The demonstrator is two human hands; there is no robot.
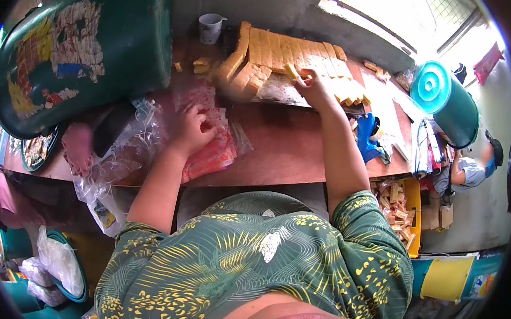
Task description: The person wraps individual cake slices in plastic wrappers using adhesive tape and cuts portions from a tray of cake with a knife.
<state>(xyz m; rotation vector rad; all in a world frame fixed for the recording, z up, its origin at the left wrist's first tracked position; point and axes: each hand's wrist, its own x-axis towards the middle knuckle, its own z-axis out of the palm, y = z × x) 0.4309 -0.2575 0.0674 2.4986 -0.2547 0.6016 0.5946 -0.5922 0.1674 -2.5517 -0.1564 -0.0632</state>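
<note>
Long golden bread-like slabs (291, 49) lie side by side at the back of the brown table. My right hand (313, 88) pinches one small yellow piece (291, 71) at their front edge. Red-and-clear printed plastic wrappers (212, 154) are spread in front of the slabs on the left. On top of the wrappers rests my left hand (194, 129), fingers bent and somewhat apart, with nothing visible in it. Further short pieces (353, 98) line the right front of the slabs. A blue tape dispenser (367, 137) stands right of my right forearm.
A big green drum (86, 50) fills the left side. A white cup (210, 28) stands behind. Clear plastic bags (124, 145) hang over the left edge. A yellow crate (413, 213) of wrapped pieces sits lower right. Other people are at the far left and right (468, 171).
</note>
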